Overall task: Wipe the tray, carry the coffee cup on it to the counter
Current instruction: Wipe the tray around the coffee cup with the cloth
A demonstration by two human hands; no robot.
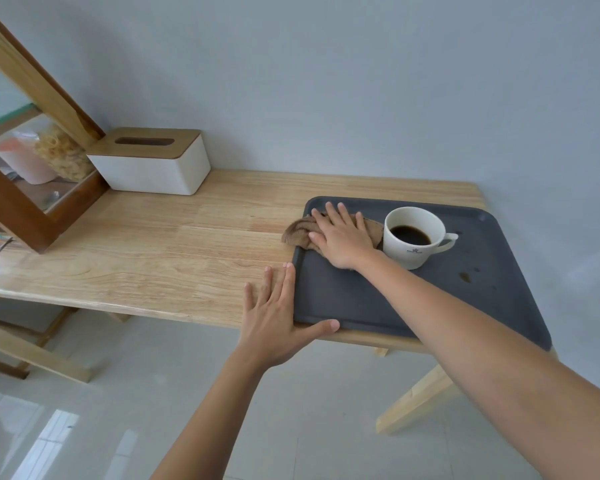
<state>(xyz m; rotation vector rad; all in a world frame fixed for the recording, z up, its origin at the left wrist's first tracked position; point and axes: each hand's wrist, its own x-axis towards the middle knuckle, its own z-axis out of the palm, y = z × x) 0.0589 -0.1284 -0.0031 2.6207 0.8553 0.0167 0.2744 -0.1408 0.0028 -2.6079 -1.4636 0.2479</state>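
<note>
Head view: the dark grey tray lies on the right end of the wooden desk, its near edge almost flush with the desk's near edge. The right hand presses flat, fingers spread, on a brown cloth at the tray's far left corner; this grip is open, pinning the cloth under the palm rather than clasping it. Part of the cloth spills over the tray's left rim onto the desk. The left hand, also open and flat, braces the tray's near left corner, thumb along the near rim.

The white coffee cup, filled with black coffee, stands on the tray just right of the right hand, its handle pointing right. Dark drips mark the tray to the cup's right, so the unwiped part probably lies beyond the cup. The cloth must skirt the cup; the tray's near half is bare. A white tissue box sits well apart, far left.
</note>
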